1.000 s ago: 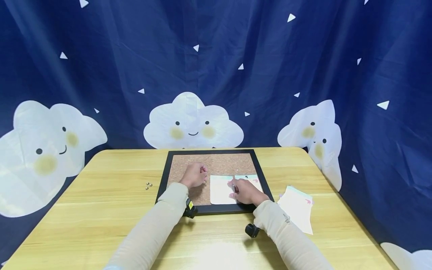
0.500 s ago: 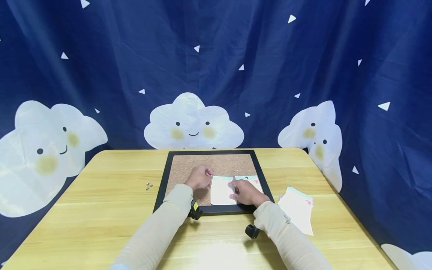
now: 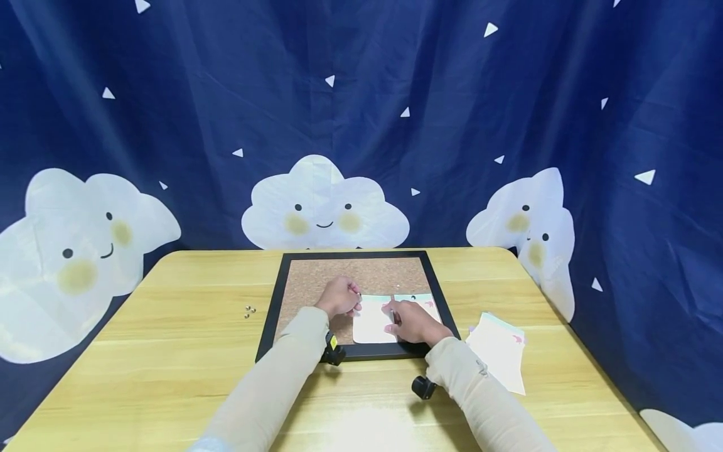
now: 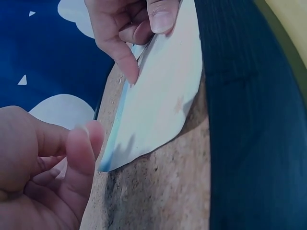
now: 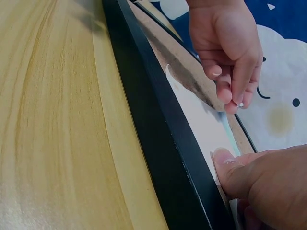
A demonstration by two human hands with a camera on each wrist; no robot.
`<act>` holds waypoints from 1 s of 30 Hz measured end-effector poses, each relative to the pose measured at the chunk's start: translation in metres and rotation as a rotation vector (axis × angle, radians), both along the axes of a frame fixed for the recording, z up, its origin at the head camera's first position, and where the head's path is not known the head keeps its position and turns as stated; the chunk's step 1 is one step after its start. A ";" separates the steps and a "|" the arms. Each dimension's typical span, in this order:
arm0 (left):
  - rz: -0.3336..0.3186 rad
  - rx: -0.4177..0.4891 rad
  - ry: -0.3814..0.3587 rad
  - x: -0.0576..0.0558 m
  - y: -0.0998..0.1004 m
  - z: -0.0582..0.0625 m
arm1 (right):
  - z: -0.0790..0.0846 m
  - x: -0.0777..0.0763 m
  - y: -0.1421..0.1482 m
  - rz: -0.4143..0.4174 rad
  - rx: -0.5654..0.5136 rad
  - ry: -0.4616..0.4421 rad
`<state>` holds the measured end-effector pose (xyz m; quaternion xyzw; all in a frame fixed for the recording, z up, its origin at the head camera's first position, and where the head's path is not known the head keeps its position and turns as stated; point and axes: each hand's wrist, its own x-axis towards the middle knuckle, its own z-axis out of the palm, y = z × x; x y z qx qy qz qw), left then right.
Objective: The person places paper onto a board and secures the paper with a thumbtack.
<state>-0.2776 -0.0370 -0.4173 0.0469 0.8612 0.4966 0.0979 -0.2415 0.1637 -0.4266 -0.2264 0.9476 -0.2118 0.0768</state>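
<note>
My left hand (image 3: 341, 297) pinches a small shiny pin (image 5: 241, 105) between thumb and fingertips. It hovers by the top left corner of a white paper sheet (image 4: 160, 88) with a blue-green top edge. That sheet lies on a cork board (image 3: 307, 276) in a black frame (image 3: 361, 354). My right hand (image 3: 416, 322) presses the sheet's right side against the board, index finger stretched to the top edge and thumb lower down. Its remaining fingers are bent. A second sheet (image 3: 426, 302), with a dark dot near its top edge, sits to the right, partly hidden by the right hand.
Several small metal pins (image 3: 249, 311) lie on the wooden table (image 3: 141, 370) left of the frame. A loose stack of paper sheets (image 3: 497, 351) rests right of it, near the right forearm. A blue curtain (image 3: 361, 119) with clouds hangs behind the table.
My left hand has moved right across the cork, from beside the sheet to its top left corner. The right hand has stayed in place on the paper.
</note>
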 end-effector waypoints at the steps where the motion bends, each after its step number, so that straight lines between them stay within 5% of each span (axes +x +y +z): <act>1: 0.001 0.004 -0.007 -0.001 0.001 0.000 | 0.000 0.000 0.000 0.000 0.000 0.004; 15: 0.026 0.095 -0.084 -0.005 0.009 -0.003 | -0.001 -0.001 0.000 0.029 -0.027 0.023; 30: 0.056 0.368 -0.256 -0.009 0.021 -0.006 | 0.000 0.000 0.001 0.039 -0.036 0.024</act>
